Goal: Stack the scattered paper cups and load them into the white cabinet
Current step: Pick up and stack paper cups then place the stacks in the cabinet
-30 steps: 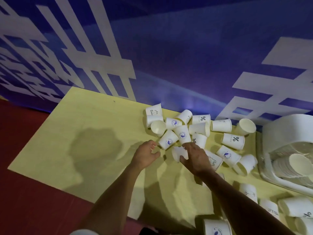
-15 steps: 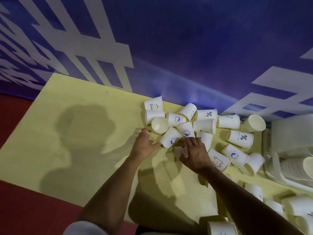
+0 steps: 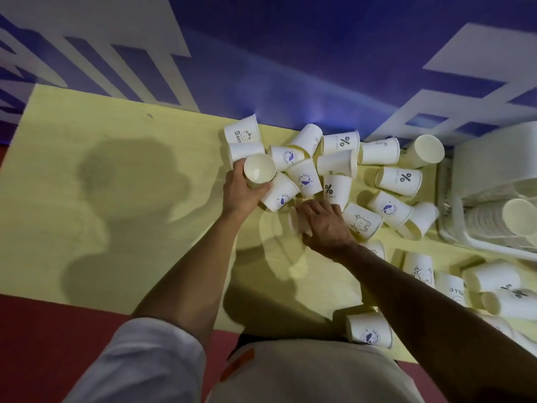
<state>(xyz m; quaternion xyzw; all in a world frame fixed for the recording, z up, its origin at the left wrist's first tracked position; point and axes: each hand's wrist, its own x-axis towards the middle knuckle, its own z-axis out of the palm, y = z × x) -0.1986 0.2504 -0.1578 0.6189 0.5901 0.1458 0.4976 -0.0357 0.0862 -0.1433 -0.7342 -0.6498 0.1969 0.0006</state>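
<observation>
Ok, fingers first: left-hand fingers (image 3: pixel 237 173) and thumb are curled round the wall of an open-mouthed cup (image 3: pixel 259 170), its mouth facing the camera, at the left edge of the pile just above frame centre. The left hand (image 3: pixel 243 196) looks to have it securely. Right-hand fingers (image 3: pixel 305 207) are bent down over a cup on its side (image 3: pixel 295 221) at frame centre. The right hand (image 3: pixel 327 226) covers most of it, so it reads as a grip, but the thumb side is hidden. Loose cups (image 3: pixel 337 161) lie tipped every way, touching one another, from centre toward the right, with more in the lower right. The white cabinet (image 3: pixel 494 146) sits at the right edge with a nested stack (image 3: pixel 494 225) lying inside it. Everything is on the yellow table (image 3: pixel 116 199), with a blue banner (image 3: pixel 290 68) behind. Handling, my guess: thin paper, near weightless, walls crush under a hard pinch, and the rolled rim is the stiff part. Take hold round the wall near the rim with a light squeeze, and line up base to mouth before nesting. Cups on their sides will likely roll or skate off if nudged.
</observation>
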